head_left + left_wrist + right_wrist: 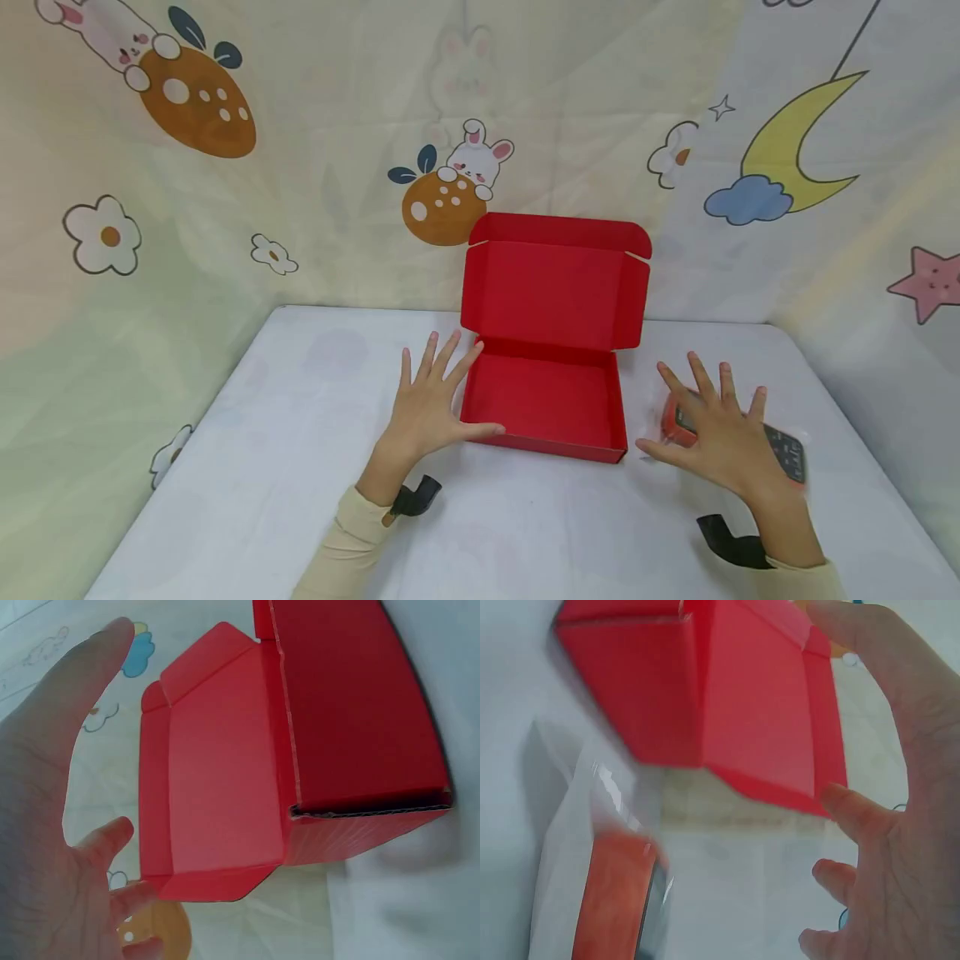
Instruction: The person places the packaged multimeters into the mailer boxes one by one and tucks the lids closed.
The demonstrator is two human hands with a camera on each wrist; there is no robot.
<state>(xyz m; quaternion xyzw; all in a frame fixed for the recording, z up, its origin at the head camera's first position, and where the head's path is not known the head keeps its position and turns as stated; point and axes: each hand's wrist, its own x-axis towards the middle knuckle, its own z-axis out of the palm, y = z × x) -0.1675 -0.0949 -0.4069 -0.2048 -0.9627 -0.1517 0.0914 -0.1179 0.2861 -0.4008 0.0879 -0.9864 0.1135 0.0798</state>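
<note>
A red cardboard box (543,400) stands on the table with its lid (555,292) raised and nothing visible inside. My left hand (427,417) hovers by the box's left side, fingers spread and holding nothing; whether the thumb touches the box I cannot tell. Over on the right, my right hand (720,437) is held with spread fingers above an orange and black item (787,454) in a clear plastic bag (562,862). The hand hides the item's middle. White marks show on its dark face, but its kind is unclear. In the right wrist view its orange side (611,900) is blurred.
The white table (495,525) ends at the back against a patterned cloth (337,167) with printed rabbits, flowers and a moon. A black strap (416,497) is on the left wrist, and another black strap (731,546) on the right.
</note>
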